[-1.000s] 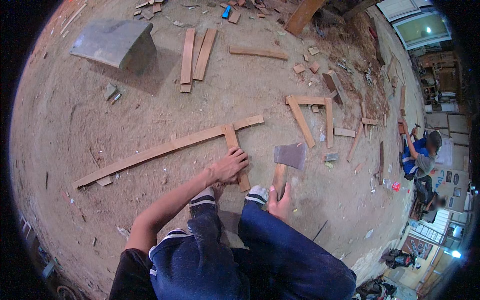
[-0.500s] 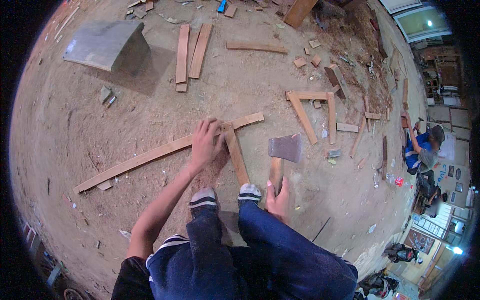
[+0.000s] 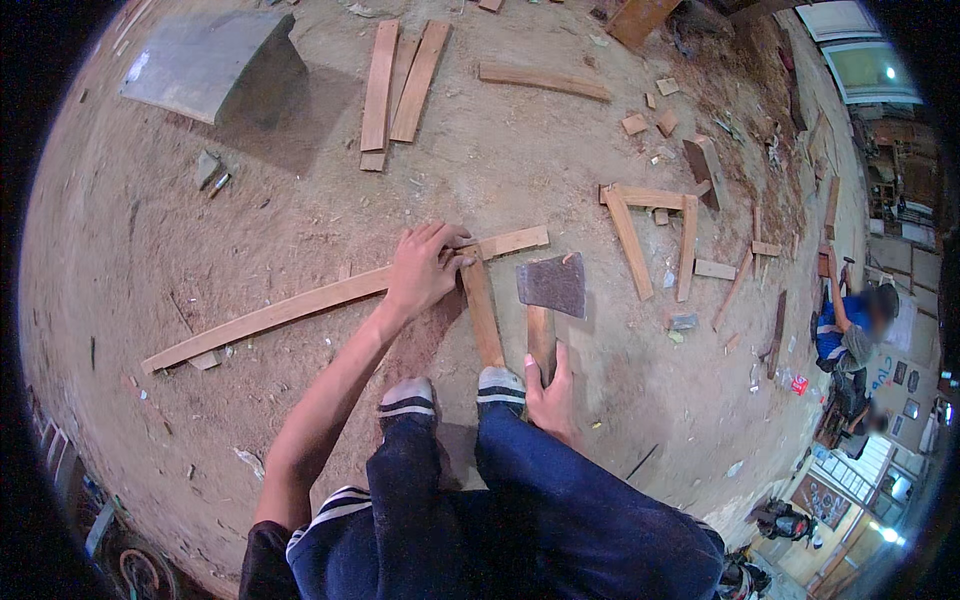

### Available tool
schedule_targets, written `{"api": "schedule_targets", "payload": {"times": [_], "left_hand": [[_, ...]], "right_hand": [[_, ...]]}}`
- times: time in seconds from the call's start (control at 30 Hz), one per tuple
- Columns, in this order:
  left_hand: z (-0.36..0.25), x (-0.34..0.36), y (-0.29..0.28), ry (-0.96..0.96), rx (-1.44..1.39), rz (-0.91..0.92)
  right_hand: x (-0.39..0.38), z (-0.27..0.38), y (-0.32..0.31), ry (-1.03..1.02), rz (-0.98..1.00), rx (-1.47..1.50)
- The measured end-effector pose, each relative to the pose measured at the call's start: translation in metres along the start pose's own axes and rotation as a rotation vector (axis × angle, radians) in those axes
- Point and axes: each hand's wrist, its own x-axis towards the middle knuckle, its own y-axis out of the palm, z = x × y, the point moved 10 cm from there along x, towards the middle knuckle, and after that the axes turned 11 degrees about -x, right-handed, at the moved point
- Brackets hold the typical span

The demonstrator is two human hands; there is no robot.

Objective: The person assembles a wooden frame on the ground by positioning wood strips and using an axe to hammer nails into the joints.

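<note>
My left hand (image 3: 425, 265) rests with curled fingers at the joint where a short board (image 3: 485, 320) crosses a long wooden strip (image 3: 280, 310); whatever its fingertips grip is too small to make out. My right hand (image 3: 550, 400) grips a hatchet by its wooden handle, with the dark steel head (image 3: 550, 285) pointing up beside the short board. The short board's lower end reaches my right socked foot (image 3: 500, 390). My left foot (image 3: 405, 400) is a little to the left.
A bent metal sheet (image 3: 200, 60) lies top left. Loose planks (image 3: 420, 80), a three-piece wooden frame (image 3: 630, 250) and offcuts (image 3: 635, 125) lie on the dirt floor (image 3: 200, 440). At far right a co-worker (image 3: 850, 335) holds a tool, another person (image 3: 865, 435) nearby.
My left hand has moved from midway along the short board up to its top joint with the long strip. The hatchet head has shifted slightly left and up.
</note>
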Motion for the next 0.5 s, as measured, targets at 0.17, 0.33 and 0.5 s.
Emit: {"api": "schedule_targets", "payload": {"times": [0.17,0.33,0.5], "left_hand": [[-0.002,-0.003,0.003,-0.04,0.041,-0.065],[0.003,-0.014,-0.003,0.022,-0.051,-0.13],[0.009,-0.02,-0.006,0.129,-0.089,-0.135]], "right_hand": [[0.012,0.012,0.004,-0.02,0.088,-0.09],[0.022,0.023,0.009,-0.061,0.111,-0.045],[0.032,0.014,0.014,-0.136,0.053,0.059]]}}
